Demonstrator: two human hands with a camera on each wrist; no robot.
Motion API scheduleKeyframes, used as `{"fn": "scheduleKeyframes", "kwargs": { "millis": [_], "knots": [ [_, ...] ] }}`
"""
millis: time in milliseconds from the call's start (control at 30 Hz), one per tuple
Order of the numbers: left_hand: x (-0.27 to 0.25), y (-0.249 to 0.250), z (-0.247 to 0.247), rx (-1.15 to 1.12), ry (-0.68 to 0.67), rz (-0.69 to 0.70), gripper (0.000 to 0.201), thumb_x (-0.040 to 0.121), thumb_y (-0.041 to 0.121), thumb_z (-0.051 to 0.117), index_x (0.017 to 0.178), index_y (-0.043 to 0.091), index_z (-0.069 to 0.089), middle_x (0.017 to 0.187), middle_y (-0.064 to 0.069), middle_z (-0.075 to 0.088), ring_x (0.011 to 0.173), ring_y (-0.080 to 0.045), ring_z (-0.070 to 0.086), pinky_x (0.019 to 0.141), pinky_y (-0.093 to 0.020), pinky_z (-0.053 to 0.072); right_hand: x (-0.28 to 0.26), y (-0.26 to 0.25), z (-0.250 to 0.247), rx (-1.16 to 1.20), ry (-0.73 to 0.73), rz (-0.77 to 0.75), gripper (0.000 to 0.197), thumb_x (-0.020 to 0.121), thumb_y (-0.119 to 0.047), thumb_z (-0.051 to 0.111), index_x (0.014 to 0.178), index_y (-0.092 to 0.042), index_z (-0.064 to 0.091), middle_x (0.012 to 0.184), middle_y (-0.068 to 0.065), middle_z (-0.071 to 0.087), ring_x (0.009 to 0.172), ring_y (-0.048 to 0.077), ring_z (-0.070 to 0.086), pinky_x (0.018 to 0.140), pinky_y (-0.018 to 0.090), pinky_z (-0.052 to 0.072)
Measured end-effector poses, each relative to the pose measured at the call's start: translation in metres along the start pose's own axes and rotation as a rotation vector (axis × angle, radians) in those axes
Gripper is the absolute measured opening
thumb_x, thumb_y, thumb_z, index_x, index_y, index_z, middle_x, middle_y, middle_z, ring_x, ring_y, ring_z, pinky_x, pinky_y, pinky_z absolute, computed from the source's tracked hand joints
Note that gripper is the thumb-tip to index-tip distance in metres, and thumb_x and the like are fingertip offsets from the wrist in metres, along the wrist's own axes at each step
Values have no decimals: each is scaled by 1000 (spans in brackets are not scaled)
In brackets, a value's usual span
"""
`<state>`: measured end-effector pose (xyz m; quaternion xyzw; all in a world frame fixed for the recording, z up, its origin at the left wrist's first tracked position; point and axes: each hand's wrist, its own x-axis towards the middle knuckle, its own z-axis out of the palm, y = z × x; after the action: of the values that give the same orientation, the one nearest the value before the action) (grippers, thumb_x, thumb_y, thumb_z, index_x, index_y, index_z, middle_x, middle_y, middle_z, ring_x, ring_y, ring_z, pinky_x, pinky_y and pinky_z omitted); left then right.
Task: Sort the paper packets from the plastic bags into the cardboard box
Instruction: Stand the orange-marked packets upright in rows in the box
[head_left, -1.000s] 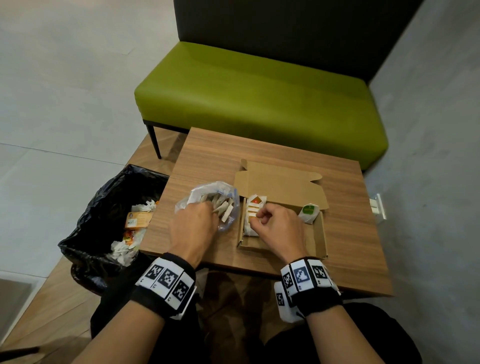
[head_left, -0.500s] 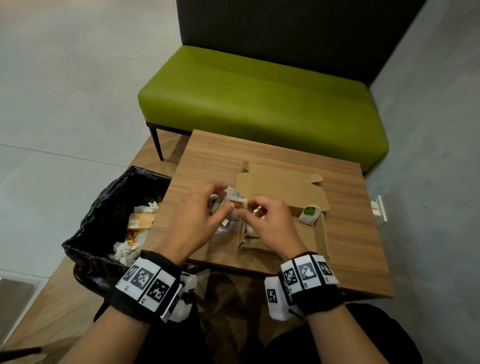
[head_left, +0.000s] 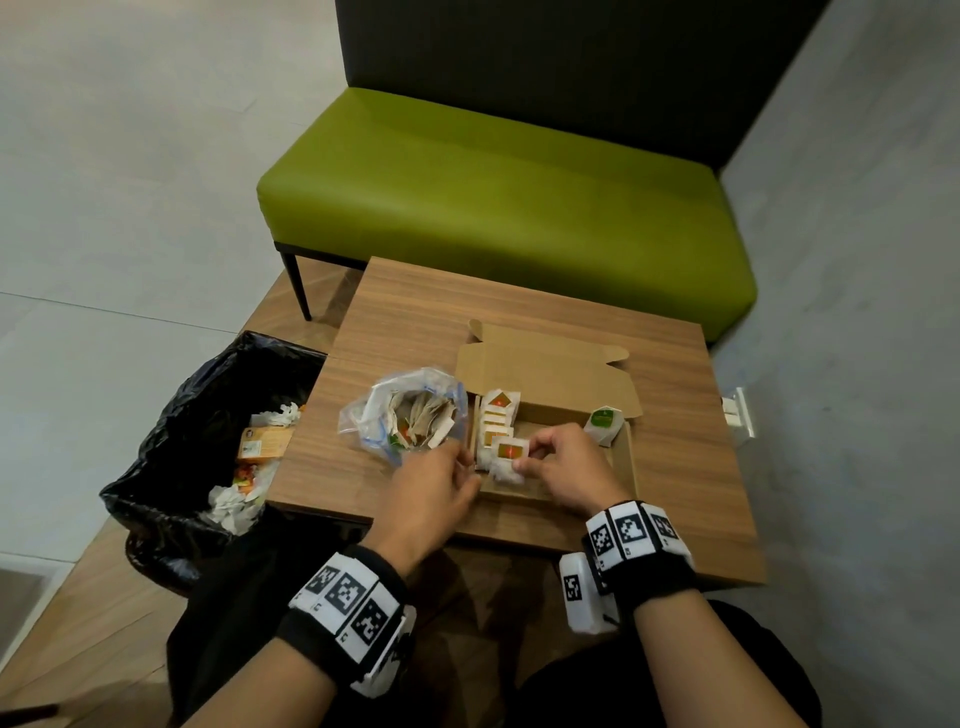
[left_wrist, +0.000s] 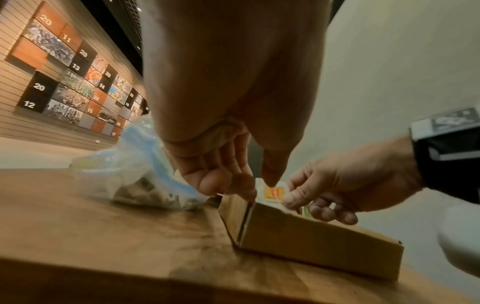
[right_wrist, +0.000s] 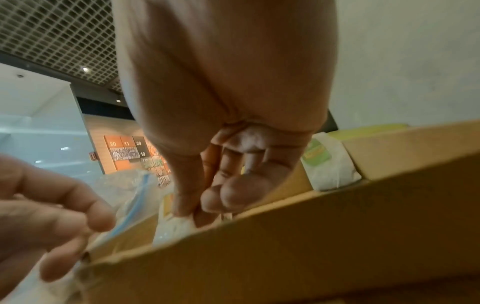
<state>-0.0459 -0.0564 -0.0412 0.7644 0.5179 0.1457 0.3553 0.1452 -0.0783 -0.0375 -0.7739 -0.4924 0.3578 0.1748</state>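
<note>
An open cardboard box (head_left: 545, 374) lies on the wooden table (head_left: 680, 467). A row of orange-labelled paper packets (head_left: 497, 415) stands along its left wall, and a green-labelled packet (head_left: 602, 423) leans in its far right corner. My right hand (head_left: 524, 460) pinches a white packet with an orange label (head_left: 506, 452) low at the box's front left, also seen in the left wrist view (left_wrist: 272, 192). My left hand (head_left: 465, 467) hovers by the box's left wall with loosely bent fingers, holding nothing. A clear plastic bag (head_left: 410, 410) with several packets lies left of the box.
A black bin bag (head_left: 208, 415) with paper waste stands on the floor off the table's left edge. A green bench (head_left: 493, 208) stands behind the table. The box's lid flap stands up at the back. Bare tabletop shows right of the box.
Half a second ago both hands held a packet above the bag. The right hand has since brought it down into the box's front left; the left hand has let go and moved back.
</note>
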Motion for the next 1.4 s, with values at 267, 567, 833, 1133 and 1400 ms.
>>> {"fn": "scheduleKeyframes", "kwargs": {
  "millis": [267,567,833,1133,1400],
  "knots": [
    [1,-1,11,101,26,2,19,93,28,62,112,26,56,87,10,63,81,-6,61,77,-26,53,10,-3,27,-182,177,21,16,77,-39,80,80,-29,68,76,-14,67,78,6,64,73,33,55],
    [3,-2,10,116,12,24,20,94,28,62,112,24,53,93,7,65,85,-11,63,77,-26,52,11,0,25,-375,145,25,38,66,-51,83,73,-25,56,73,-12,62,75,9,60,65,31,48],
    [4,-3,11,119,8,21,19,93,27,63,110,25,53,91,8,64,86,-11,63,81,-30,55,6,-6,35,-432,169,-1,32,77,-59,71,82,-28,61,81,-11,64,79,12,61,70,32,51],
    [0,-3,3,130,50,68,10,95,31,60,102,25,59,83,9,66,78,-7,63,74,-29,55,1,-16,23,-364,239,-14,35,75,-58,70,72,-25,58,68,-11,62,70,8,61,65,31,52],
    [28,-8,-25,169,237,-129,27,92,41,63,105,17,66,83,0,70,76,-16,65,72,-34,55,2,-38,14,-341,303,-53,25,80,-53,65,76,-28,61,73,-11,65,75,12,63,70,34,56]
  ]
}}
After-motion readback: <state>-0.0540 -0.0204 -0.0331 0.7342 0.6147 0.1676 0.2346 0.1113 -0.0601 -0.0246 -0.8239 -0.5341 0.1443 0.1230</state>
